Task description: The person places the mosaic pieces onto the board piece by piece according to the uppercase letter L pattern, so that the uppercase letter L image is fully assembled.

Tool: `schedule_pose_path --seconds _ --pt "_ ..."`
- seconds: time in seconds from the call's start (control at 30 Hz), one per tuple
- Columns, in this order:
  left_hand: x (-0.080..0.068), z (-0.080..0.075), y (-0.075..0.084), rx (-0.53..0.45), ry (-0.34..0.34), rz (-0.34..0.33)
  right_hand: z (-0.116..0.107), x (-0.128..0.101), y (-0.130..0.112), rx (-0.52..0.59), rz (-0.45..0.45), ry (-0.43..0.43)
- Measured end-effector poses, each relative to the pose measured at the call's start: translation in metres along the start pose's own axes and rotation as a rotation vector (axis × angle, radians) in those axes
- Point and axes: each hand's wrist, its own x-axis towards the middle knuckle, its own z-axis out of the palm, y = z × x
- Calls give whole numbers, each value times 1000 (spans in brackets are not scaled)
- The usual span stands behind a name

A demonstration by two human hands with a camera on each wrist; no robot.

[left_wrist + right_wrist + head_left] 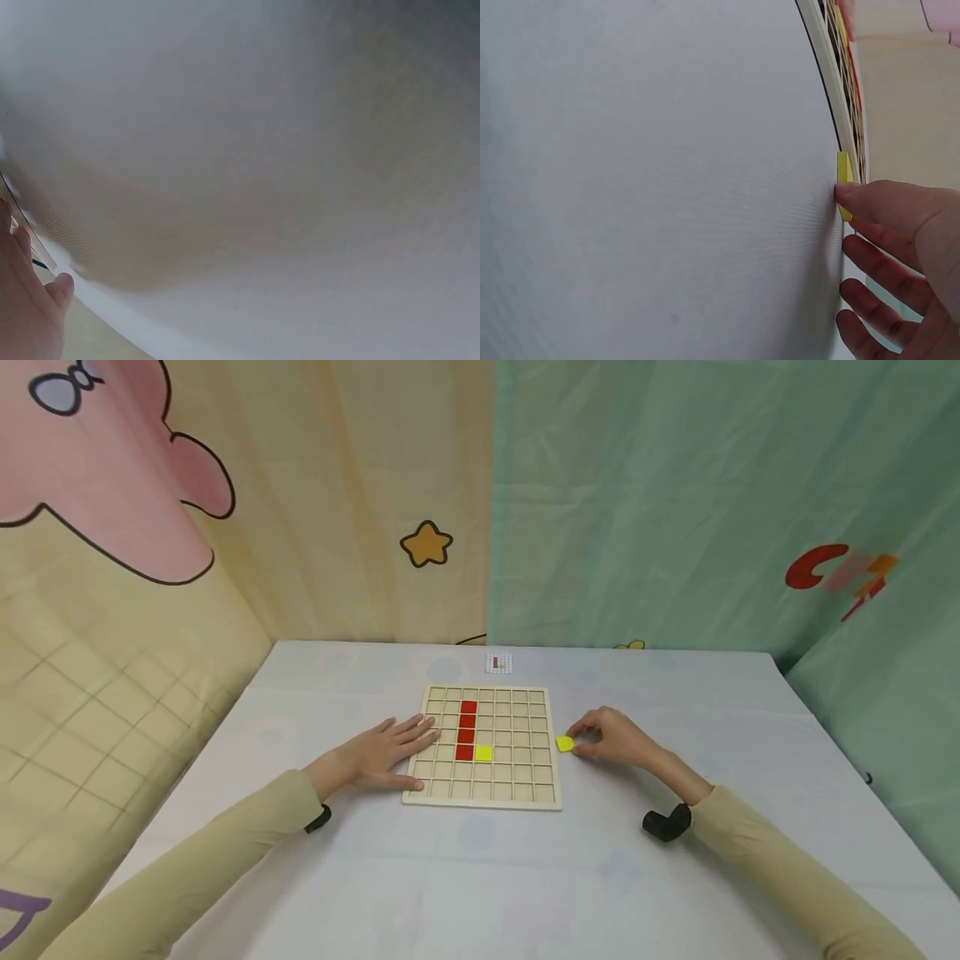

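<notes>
A wooden grid board (525, 804) lies flat on the table. Set in its squares are a column of several red tiles (467, 729) and one yellow tile (483, 753), which sits just right of the lowest red one. My left hand (386, 752) rests with spread fingers on the board's left edge; the left wrist view catches only part of that hand (34, 307). Just off the board's right edge, my right hand (618, 739) pinches another yellow tile (565, 743) between thumb and finger. In the right wrist view this tile (844, 169) is seen edge-on, the other fingers loosely bent below.
Behind the board lies a small card (498, 663) printed with a grid and coloured squares. A white cloth covers the table (480, 885). Patterned curtains (637, 502) hang along the back and sides. Black straps with a dark device (666, 823) sit at the wrists.
</notes>
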Motion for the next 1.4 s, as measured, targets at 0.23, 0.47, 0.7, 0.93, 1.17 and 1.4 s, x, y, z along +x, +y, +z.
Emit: schedule_pose_path --seconds 0.23,0.47,0.7,0.93,1.17,1.4 --pt "1 -1 0 -8 0 -3 0 0 0 -38 -2 42" --pt "3 -2 0 -4 -9 -12 1 -1 -5 -71 67 54" --pt "1 -2 2 -2 -8 -18 -1 0 -19 -76 105 83" --pt "-1 -3 2 -10 -4 -13 1 6 -28 -56 99 109" --pt "-1 -2 2 -6 3 -11 5 14 -41 -27 55 116" --pt "-1 -2 2 -16 -1 -10 14 23 -51 -7 24 122"
